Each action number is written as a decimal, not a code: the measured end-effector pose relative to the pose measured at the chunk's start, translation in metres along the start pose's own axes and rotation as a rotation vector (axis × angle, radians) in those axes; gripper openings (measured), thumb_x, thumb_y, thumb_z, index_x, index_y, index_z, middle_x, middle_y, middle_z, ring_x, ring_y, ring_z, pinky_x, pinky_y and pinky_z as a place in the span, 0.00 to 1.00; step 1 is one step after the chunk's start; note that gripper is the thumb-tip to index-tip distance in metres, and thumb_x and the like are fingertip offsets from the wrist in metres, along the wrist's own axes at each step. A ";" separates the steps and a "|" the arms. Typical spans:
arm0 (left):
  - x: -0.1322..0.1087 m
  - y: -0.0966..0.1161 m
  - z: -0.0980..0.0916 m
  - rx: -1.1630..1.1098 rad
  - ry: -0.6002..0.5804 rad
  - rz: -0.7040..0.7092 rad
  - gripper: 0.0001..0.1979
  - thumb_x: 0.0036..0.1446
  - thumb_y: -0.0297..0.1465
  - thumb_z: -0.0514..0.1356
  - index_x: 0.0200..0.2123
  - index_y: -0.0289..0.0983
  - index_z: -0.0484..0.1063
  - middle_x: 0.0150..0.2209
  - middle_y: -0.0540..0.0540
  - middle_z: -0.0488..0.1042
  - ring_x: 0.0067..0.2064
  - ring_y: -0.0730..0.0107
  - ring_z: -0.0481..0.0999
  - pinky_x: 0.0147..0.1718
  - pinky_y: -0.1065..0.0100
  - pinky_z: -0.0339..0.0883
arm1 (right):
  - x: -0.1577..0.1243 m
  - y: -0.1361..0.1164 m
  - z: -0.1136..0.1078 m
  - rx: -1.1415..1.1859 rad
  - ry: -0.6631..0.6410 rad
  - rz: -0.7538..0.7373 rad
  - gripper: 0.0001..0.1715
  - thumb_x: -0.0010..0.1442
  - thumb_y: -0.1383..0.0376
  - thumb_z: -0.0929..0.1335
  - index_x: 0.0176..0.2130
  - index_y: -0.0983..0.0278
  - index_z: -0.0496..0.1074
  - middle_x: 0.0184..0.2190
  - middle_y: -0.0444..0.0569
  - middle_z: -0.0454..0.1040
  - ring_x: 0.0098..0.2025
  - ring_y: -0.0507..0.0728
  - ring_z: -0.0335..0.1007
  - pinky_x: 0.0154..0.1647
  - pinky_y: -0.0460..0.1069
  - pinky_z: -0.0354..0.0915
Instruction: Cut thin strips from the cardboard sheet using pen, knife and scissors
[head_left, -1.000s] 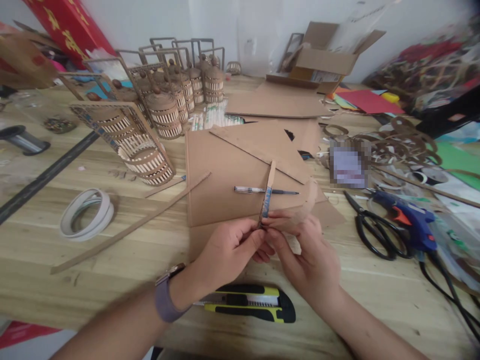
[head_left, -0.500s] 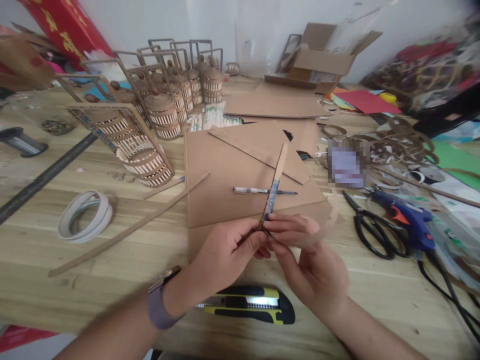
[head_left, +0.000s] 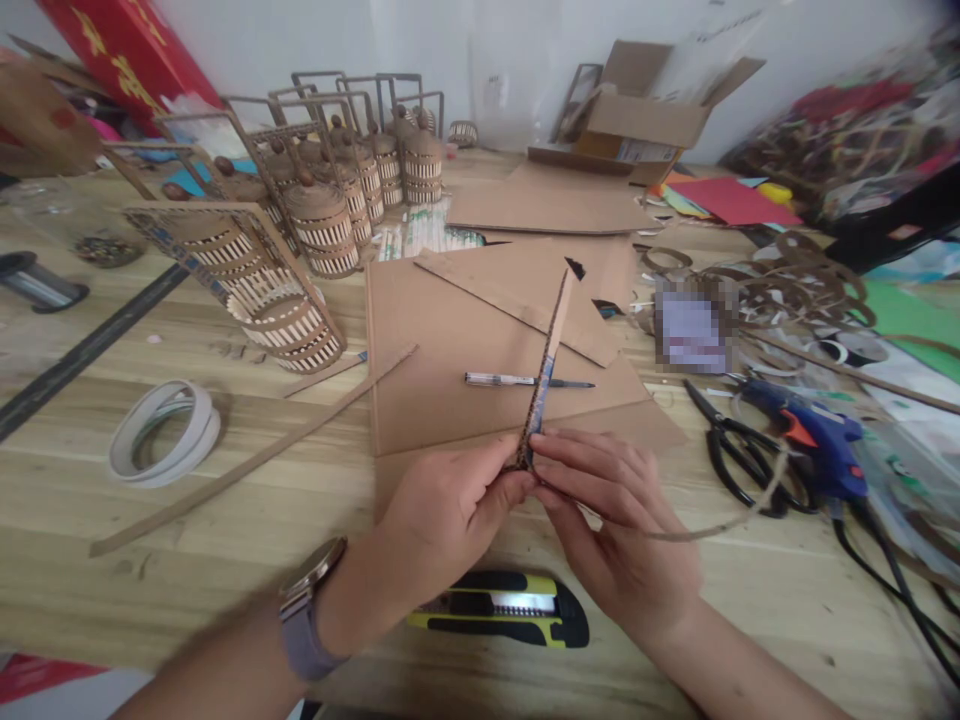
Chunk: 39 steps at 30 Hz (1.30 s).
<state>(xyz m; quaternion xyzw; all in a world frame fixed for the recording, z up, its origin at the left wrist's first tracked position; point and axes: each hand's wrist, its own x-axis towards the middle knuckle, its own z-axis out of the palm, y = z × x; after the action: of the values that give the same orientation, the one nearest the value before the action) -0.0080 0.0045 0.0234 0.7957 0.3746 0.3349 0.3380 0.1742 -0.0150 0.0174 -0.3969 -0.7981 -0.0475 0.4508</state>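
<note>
My left hand (head_left: 442, 515) and my right hand (head_left: 619, 520) meet at the near middle of the wooden table (head_left: 225, 520). Both pinch the lower end of a narrow cardboard strip (head_left: 546, 360) with a blue patterned face, which stands up and leans away to the right. A thin curled strip (head_left: 720, 520) trails from my right hand toward the scissors. Behind the hands lie brown cardboard sheets (head_left: 442, 350) with a pen (head_left: 525, 381) on them. A yellow and black utility knife (head_left: 502, 610) lies just below my wrists.
Black scissors (head_left: 739, 455) and a blue glue gun (head_left: 814, 435) lie to the right. A tape roll (head_left: 161, 432) and a long cardboard strip (head_left: 247, 460) are at left. Several small slatted lanterns (head_left: 322, 225) stand at the back left, an open carton (head_left: 637, 120) at the back.
The patterned strip has been drawn longer and stands higher above my fingers. A thin curled strip now hangs out to the right of my right hand. Both hands stay in place.
</note>
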 end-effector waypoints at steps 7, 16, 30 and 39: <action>0.000 0.002 -0.001 0.036 -0.047 -0.057 0.13 0.70 0.32 0.49 0.37 0.36 0.72 0.32 0.47 0.78 0.33 0.70 0.76 0.33 0.72 0.64 | -0.001 -0.001 0.002 0.010 0.001 0.063 0.11 0.63 0.73 0.67 0.43 0.57 0.69 0.38 0.43 0.83 0.44 0.57 0.80 0.46 0.55 0.65; 0.007 0.003 -0.008 -0.073 -0.119 -0.125 0.12 0.67 0.30 0.51 0.34 0.37 0.71 0.23 0.53 0.72 0.24 0.76 0.70 0.25 0.76 0.58 | -0.002 -0.002 0.002 0.309 0.024 0.374 0.08 0.68 0.68 0.64 0.41 0.58 0.73 0.38 0.46 0.80 0.45 0.56 0.78 0.45 0.52 0.73; 0.004 -0.005 -0.002 0.163 -0.063 -0.038 0.13 0.69 0.33 0.48 0.40 0.38 0.72 0.26 0.49 0.75 0.26 0.68 0.74 0.25 0.71 0.58 | -0.002 0.001 0.008 0.060 0.018 0.087 0.12 0.63 0.72 0.69 0.43 0.55 0.70 0.39 0.43 0.83 0.45 0.58 0.80 0.47 0.57 0.68; 0.007 -0.005 -0.007 0.028 -0.135 -0.123 0.12 0.67 0.33 0.51 0.36 0.38 0.73 0.26 0.51 0.76 0.27 0.72 0.74 0.26 0.73 0.58 | -0.005 0.000 0.005 0.216 0.009 0.371 0.06 0.67 0.66 0.67 0.41 0.57 0.74 0.39 0.46 0.81 0.46 0.57 0.78 0.44 0.54 0.73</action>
<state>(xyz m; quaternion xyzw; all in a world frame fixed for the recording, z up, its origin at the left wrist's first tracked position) -0.0118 0.0148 0.0258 0.7967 0.4037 0.2540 0.3713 0.1722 -0.0158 0.0104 -0.4863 -0.7097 0.1206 0.4952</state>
